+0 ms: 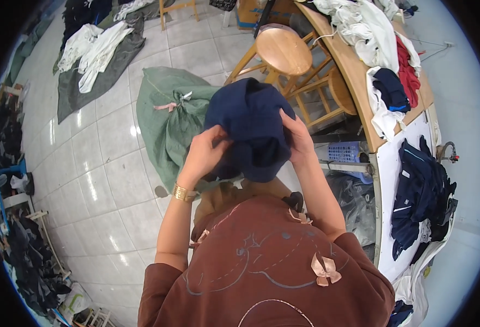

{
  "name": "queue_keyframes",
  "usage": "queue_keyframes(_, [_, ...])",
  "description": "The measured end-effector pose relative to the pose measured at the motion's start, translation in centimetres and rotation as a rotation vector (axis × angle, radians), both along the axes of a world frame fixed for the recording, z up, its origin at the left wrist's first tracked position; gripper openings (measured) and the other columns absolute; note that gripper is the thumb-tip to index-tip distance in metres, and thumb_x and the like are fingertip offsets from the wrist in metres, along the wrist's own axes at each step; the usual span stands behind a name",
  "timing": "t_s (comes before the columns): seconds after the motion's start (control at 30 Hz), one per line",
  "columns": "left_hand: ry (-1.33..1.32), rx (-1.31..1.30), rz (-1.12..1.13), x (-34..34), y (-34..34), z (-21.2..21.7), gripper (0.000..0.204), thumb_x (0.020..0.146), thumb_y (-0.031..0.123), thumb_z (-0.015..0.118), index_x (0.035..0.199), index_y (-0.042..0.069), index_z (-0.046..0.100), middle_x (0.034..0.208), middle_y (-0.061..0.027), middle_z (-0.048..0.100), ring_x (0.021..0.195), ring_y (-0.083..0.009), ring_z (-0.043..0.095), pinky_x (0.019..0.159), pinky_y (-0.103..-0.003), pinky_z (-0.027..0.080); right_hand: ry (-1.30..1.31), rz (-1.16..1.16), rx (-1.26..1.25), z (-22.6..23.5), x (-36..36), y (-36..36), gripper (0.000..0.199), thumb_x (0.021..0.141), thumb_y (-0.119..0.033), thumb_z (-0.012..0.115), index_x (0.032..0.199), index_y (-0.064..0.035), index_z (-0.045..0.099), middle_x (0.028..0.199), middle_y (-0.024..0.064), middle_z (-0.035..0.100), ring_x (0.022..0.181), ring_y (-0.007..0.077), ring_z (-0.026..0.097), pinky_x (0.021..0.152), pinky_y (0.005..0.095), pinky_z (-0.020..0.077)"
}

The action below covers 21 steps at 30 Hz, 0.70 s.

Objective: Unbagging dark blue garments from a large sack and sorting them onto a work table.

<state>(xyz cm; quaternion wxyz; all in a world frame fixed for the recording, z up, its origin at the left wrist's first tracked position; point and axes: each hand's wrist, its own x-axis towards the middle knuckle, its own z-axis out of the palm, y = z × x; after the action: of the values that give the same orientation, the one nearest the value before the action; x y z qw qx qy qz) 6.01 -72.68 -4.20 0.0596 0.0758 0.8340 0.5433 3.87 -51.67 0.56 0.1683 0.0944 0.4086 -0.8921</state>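
Observation:
A bunched navy blue cloth garment (249, 128) is held up in front of my body, between both hands. Its exact kind does not show, since it is folded into a rounded bundle. At its left side my left hand (207, 151) grips the fabric, thumb and fingers closed on it. My right hand (297, 136) clasps the right side, fingers partly hidden behind the cloth. Just behind and to the left of the bundle lies a tied green sack (169, 117) on the tiled floor.
Wooden stools (284, 50) stand ahead, beside a long table (368, 101) heaped with white, red and navy clothes. More navy garments (422, 188) lie on its white surface at right. White garments on a dark cloth (101, 52) cover the floor at far left. Dark piles (30, 256) line the left edge.

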Motion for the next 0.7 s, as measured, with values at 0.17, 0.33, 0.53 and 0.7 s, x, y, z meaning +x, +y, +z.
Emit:
queue_keyframes(0.17, [0.224,0.120,0.292,-3.8,1.3,4.3,0.007,0.078,0.000,0.055,0.084,0.001,0.052,0.067,-0.0043,0.053,0.060,-0.0074,0.048,0.055,-0.024,0.040,0.034,-0.146,0.224,1.9,0.6,6.6,0.029,0.083,-0.017,0.060,0.105,0.0016,0.055,0.097,0.0084,0.062,0.084,0.0151,0.061,0.076,0.0264,0.0486])
queue_keyframes(0.33, [0.689,-0.164,0.267,-6.0,5.9,11.0,0.016,0.070,0.002,0.066,0.083,0.005,0.058,0.066,-0.0050,0.050,0.058,-0.0142,0.050,0.053,-0.025,0.041,0.087,-0.242,0.322,4.5,2.1,13.6,0.027,0.082,-0.020,0.062,0.100,-0.0003,0.059,0.093,0.0061,0.064,0.080,0.0129,0.061,0.073,0.0247,0.0489])
queue_keyframes(0.53, [1.039,-0.323,0.206,-6.5,12.8,14.8,0.021,0.064,0.013,0.075,0.081,0.008,0.063,0.068,-0.0033,0.051,0.059,-0.0129,0.051,0.052,-0.024,0.042,0.200,-0.475,0.428,9.6,4.4,22.7,0.031,0.079,-0.015,0.066,0.105,-0.0007,0.055,0.095,0.0089,0.062,0.082,0.0166,0.061,0.071,0.0278,0.0503])
queue_keyframes(0.7, [0.842,-0.359,0.212,-6.0,15.8,13.0,0.017,0.072,0.021,0.070,0.080,0.009,0.061,0.066,-0.0036,0.050,0.054,-0.0154,0.053,0.050,-0.028,0.043,0.377,-0.870,0.395,19.8,6.3,37.5,0.025,0.083,-0.017,0.059,0.102,-0.0003,0.058,0.100,0.0108,0.061,0.090,0.0216,0.060,0.078,0.0342,0.0504])
